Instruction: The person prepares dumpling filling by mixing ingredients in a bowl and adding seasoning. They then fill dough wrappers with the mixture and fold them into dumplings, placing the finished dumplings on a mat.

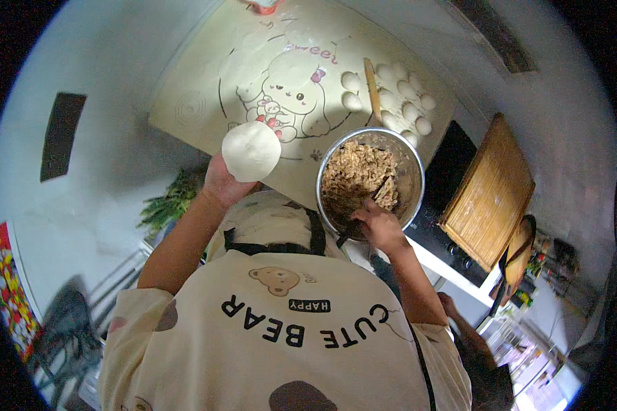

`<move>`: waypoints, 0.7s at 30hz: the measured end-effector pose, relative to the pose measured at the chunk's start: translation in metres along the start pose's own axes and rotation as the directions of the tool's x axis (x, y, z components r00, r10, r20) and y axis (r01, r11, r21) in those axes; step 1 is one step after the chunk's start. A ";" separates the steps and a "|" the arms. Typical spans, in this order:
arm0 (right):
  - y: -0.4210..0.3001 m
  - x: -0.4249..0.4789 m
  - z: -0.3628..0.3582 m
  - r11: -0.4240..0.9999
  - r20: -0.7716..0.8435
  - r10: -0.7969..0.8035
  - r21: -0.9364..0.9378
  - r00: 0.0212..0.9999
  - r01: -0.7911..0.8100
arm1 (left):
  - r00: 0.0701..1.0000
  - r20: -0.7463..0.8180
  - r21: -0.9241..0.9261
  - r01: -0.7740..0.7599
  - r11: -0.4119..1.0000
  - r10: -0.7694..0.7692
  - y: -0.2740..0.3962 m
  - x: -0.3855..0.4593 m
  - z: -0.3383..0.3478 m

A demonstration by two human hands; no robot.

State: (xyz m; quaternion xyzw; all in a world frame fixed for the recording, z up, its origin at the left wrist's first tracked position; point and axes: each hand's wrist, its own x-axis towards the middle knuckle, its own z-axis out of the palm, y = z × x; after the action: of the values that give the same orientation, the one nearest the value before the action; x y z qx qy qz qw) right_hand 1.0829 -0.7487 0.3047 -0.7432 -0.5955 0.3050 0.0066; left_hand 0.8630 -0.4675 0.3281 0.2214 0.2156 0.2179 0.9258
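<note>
On my left hand (230, 179) lies a flat round of pale dough (251, 151), its red-nailed fingertips showing past the far edge. My right hand (379, 222) grips a dark-handled utensil (351, 231) over a steel bowl (420, 177). Its end, loaded with filling, sits in the brown chopped filling (360, 167) that partly fills the bowl. Beyond the bowl, a wooden rolling pin (371, 87) lies on a printed mat (200, 82). Two balls of dough (350, 90) are left of the pin, and several more (409, 111) are to its right.
A black cooktop (455, 154) is right of the mat, with a wooden board (488, 192) tilted over it. Leafy greens (172, 200) stand below the mat's left edge. Another person's arm (465, 323) shows at lower right. A red container (265, 6) is at the far edge.
</note>
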 end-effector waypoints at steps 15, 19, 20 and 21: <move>0.013 -0.009 -0.090 0.535 -0.352 0.651 0.842 0.672 -0.077 | 0.986 0.005 -0.535 0.145 0.832 -0.169 -0.054 -0.026 -0.007; 0.046 0.005 -0.032 0.495 -0.339 0.664 0.868 0.666 -0.052 | 0.992 0.030 -0.561 0.119 0.819 -0.124 -0.049 -0.030 -0.012; 0.057 0.009 -0.017 0.508 -0.358 0.647 0.861 0.673 -0.030 | 0.992 0.030 -0.567 0.120 0.815 -0.125 -0.050 -0.031 -0.013; 0.063 0.013 -0.004 0.488 -0.369 0.643 0.873 0.671 0.013 | 0.991 0.027 -0.556 0.126 0.822 -0.134 -0.052 -0.031 -0.015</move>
State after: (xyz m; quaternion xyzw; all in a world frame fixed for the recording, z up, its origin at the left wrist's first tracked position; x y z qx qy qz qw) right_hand 1.1411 -0.7541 0.2785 -0.8088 -0.1757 0.2557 0.4996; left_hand 0.8463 -0.5205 0.2995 -0.0741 0.1639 0.2089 0.9612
